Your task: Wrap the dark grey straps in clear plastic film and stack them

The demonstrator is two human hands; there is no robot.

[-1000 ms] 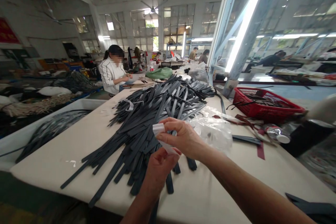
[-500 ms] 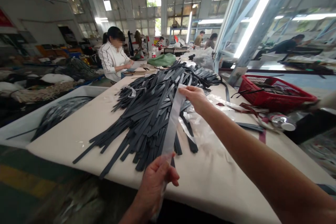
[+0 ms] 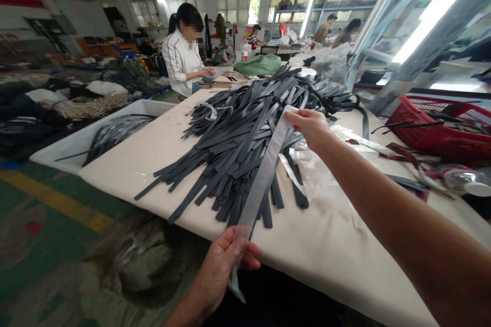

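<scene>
A long, pale translucent plastic strip (image 3: pixel 264 168) is stretched between my two hands, slanting over a heap of dark grey flat straps (image 3: pixel 226 153). My right hand (image 3: pixel 309 125) pinches its far upper end between thumb and fingers, above the heap. Nearer to me, my left hand (image 3: pixel 228 260) is closed around the lower part, just off the table's front edge. The strip's loose tail hangs below the left hand. Both hands are apart from the straps. Scraps of clear film (image 3: pixel 318 173) lie on the table beside the heap, partly behind my right forearm.
The cream-covered table (image 3: pixel 126 163) holds the heap. A white bin (image 3: pixel 57 148) of dark cords stands at its left. On the right are a red plastic basket (image 3: pixel 433 135) and a clear bottle (image 3: pixel 466 181). A co-worker in a white jacket (image 3: pixel 184 61) sits at the far left.
The view has turned left and tilted down, so the table and heap appear further right and higher. Both hands still hold the strip; its lower tail now shows more clearly.
</scene>
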